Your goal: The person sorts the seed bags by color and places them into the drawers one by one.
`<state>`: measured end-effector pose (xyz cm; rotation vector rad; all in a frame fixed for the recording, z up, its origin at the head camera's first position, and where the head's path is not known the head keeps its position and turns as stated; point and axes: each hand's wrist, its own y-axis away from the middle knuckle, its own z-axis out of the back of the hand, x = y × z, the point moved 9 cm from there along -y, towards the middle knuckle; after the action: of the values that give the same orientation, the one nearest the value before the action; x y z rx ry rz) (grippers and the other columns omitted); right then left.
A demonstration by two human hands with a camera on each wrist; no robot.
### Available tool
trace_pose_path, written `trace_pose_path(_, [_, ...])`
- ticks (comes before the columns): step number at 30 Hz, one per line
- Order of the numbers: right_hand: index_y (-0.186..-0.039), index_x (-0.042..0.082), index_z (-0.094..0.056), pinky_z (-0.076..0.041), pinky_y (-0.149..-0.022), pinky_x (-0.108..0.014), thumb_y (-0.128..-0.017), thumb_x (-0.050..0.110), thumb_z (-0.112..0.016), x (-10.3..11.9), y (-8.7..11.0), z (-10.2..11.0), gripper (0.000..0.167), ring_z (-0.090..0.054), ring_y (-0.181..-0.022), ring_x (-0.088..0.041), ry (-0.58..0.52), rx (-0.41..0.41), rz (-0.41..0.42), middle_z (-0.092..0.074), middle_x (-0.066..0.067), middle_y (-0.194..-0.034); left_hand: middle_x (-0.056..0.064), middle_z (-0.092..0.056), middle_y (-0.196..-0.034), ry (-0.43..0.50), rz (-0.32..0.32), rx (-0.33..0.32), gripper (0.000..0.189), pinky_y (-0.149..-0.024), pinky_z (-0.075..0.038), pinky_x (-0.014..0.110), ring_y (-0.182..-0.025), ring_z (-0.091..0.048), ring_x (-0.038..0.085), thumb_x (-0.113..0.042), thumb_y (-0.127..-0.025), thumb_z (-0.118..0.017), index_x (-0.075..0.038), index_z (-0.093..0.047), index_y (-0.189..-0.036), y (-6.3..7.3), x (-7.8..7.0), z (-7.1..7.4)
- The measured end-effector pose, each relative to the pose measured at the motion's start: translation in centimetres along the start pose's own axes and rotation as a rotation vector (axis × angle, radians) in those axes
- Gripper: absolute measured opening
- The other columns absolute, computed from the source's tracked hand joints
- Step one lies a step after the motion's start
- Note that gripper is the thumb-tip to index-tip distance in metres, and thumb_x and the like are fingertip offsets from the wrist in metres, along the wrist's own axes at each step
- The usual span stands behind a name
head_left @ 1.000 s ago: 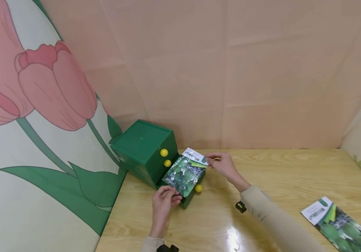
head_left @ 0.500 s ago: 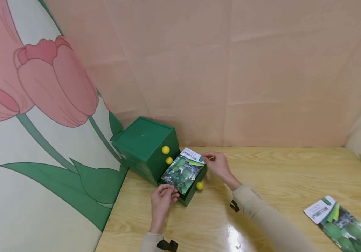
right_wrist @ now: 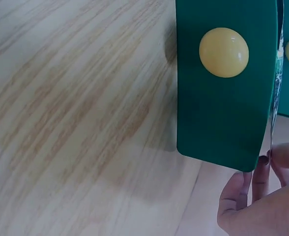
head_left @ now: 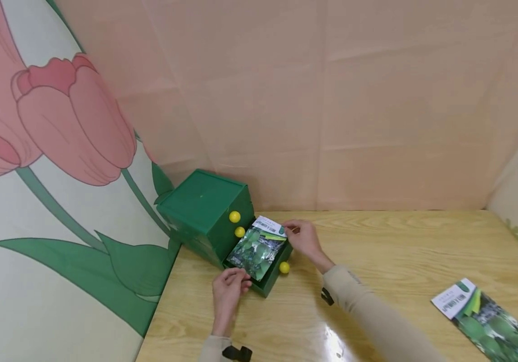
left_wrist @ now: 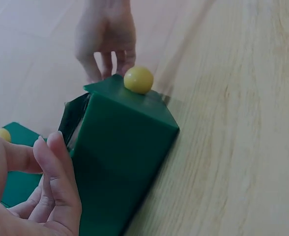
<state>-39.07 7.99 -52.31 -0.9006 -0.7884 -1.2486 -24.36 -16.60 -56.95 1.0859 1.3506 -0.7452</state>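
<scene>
both hands are pinching a packet [head_left: 259, 250] over the open drawer [head_left: 271, 281], left hand [head_left: 228, 291] at 7 o'clock, right hand [head_left: 301, 236] at 2; looks light, crinkly, floppy, so corners work best

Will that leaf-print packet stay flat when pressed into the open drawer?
Probably not: the packet looks thin, glossy, likely floppy and slippery. It overhangs the drawer, so may bow. Both the left hand and right hand pinch its ends.

- The second packet [head_left: 489, 322] on the table [head_left: 399, 261] runs off the head view's lower right corner.
- Print on the packet [head_left: 259, 246] in the drawer [head_left: 270, 281] is too small to read.
- In the right wrist view, only fingertips [right_wrist: 243, 196] show.
</scene>
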Motion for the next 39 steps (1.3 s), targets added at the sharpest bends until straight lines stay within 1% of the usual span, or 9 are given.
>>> trace_pose_path(4, [-0.117, 0.002, -0.081, -0.063, -0.087, -0.045, -0.100, 0.005, -0.068, -0.2, 0.2, -0.5, 0.021, -0.070, -0.097, -0.030, 0.015, -0.009, -0.005, -0.076, -0.017, -0.111, 0.012, -0.078, -0.084, -0.011, -0.014, -0.008, 0.016, -0.056, -0.059, 0.021, -0.065, -0.073, 0.014, -0.004, -0.100, -0.072, 0.010, -0.071, -0.107, 0.0, 0.3, 0.2])
trace_pose_path(8, [-0.118, 0.001, -0.080, -0.062, -0.086, -0.044, -0.100, 0.004, -0.067, -0.2, 0.4, -1.0, 0.022, -0.069, -0.097, -0.030, 0.027, -0.007, -0.012, -0.075, -0.018, -0.111, 0.011, -0.077, -0.082, -0.016, -0.012, -0.025, 0.012, -0.055, -0.059, 0.021, -0.063, -0.072, 0.014, -0.003, -0.099, -0.072, 0.008, -0.071, -0.104, -0.1, 0.7, 0.6])
trace_pose_path(13, [-0.119, 0.002, -0.080, -0.060, -0.084, -0.041, -0.101, 0.004, -0.066, -0.2, 0.4, -1.3, 0.023, -0.067, -0.098, -0.030, 0.033, -0.009, -0.011, -0.073, -0.018, -0.114, 0.011, -0.077, -0.082, -0.027, -0.021, -0.030, 0.010, -0.055, -0.058, 0.021, -0.063, -0.072, 0.014, -0.001, -0.098, -0.070, 0.008, -0.070, -0.102, -0.3, 0.6, 0.7])
trace_pose_path(16, [-0.117, 0.002, -0.080, -0.058, -0.083, -0.040, -0.101, 0.004, -0.066, -0.2, 0.4, -1.5, 0.022, -0.066, -0.098, -0.029, 0.038, -0.006, -0.006, -0.072, -0.018, -0.112, 0.012, -0.078, -0.082, -0.042, -0.020, -0.032, 0.010, -0.056, -0.059, 0.021, -0.063, -0.073, 0.015, -0.002, -0.098, -0.070, 0.008, -0.071, -0.102, -0.2, 0.4, 0.8])
trace_pose_path(21, [-0.115, 0.002, -0.081, -0.055, -0.083, -0.040, -0.099, 0.004, -0.068, -0.2, 0.5, -1.8, 0.020, -0.063, -0.097, -0.028, 0.068, -0.010, 0.020, -0.071, -0.016, -0.108, 0.012, -0.078, -0.081, -0.059, -0.011, -0.039, 0.009, -0.055, -0.058, 0.020, -0.063, -0.072, 0.015, -0.001, -0.098, -0.069, 0.008, -0.071, -0.100, -0.1, 0.4, 1.0])
trace_pose_path(25, [-0.116, 0.001, -0.081, -0.058, -0.081, -0.039, -0.099, 0.002, -0.069, -0.2, 0.6, -2.0, 0.021, -0.065, -0.097, -0.028, 0.080, -0.013, 0.053, -0.072, -0.016, -0.107, 0.012, -0.078, -0.080, -0.053, 0.004, -0.045, 0.008, -0.054, -0.057, 0.019, -0.061, -0.071, 0.013, -0.001, -0.097, -0.070, 0.008, -0.070, -0.098, 0.0, 0.7, 1.1])
trace_pose_path(30, [-0.118, 0.001, -0.081, -0.060, -0.080, -0.037, -0.100, 0.003, -0.069, -0.4, 0.8, -2.1, 0.022, -0.065, -0.097, -0.026, 0.066, -0.010, 0.036, -0.070, -0.015, -0.108, 0.011, -0.079, -0.080, -0.051, 0.025, -0.041, 0.011, -0.053, -0.056, 0.019, -0.060, -0.070, 0.012, -0.004, -0.098, -0.071, 0.007, -0.071, -0.099, -0.1, 0.8, 1.1])
trace_pose_path(34, [-0.116, 0.000, -0.081, -0.062, -0.082, -0.042, -0.097, 0.002, -0.071, -0.2, 0.9, -1.9, 0.021, -0.067, -0.098, -0.027, 0.063, -0.030, 0.039, -0.071, -0.016, -0.107, 0.010, -0.079, -0.079, -0.068, 0.035, -0.039, 0.013, -0.052, -0.054, 0.018, -0.060, -0.070, 0.012, -0.006, -0.099, -0.072, 0.006, -0.071, -0.099, -0.1, 0.8, 1.1])
trace_pose_path(39, [-0.114, 0.002, -0.082, -0.063, -0.086, -0.046, -0.097, 0.003, -0.072, -0.3, 1.0, -2.0, 0.019, -0.068, -0.099, -0.029, 0.066, -0.048, 0.039, -0.072, -0.016, -0.108, 0.007, -0.077, -0.074, -0.093, 0.032, -0.040, 0.014, -0.050, -0.053, 0.018, -0.058, -0.069, 0.011, -0.007, -0.098, -0.074, 0.005, -0.070, -0.094, -0.2, 0.8, 1.1])
